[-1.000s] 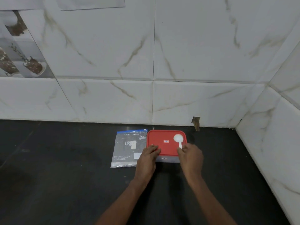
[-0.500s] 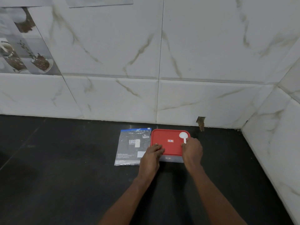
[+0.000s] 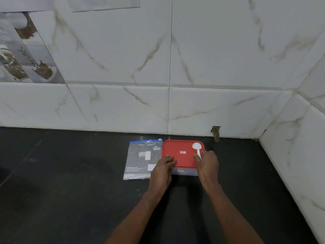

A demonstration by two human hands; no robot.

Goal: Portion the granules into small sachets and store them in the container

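A clear plastic container (image 3: pixel 184 172) with a red lid (image 3: pixel 181 152) sits on the black counter near the back wall. A white plastic spoon (image 3: pixel 196 147) lies on the lid's right side, bowl toward the wall. My right hand (image 3: pixel 207 162) pinches the spoon's handle at the lid's right front. The fingertips of my left hand (image 3: pixel 162 169) rest on the lid's left front corner. A clear zip bag (image 3: pixel 142 160) with a blue top strip and white print lies flat just left of the container; my left hand covers its lower right corner.
The black counter (image 3: pixel 70 191) stretches left and toward me. White marble tiles form the back wall (image 3: pixel 168 67) and a side wall (image 3: pixel 302 138) at the right, meeting in a corner. A small chipped hole (image 3: pixel 216 132) marks the wall base behind the container.
My right hand slid forward along the lid's right edge onto the spoon's handle. The left hand stays on the lid's left front corner. The camera view shifted slightly.
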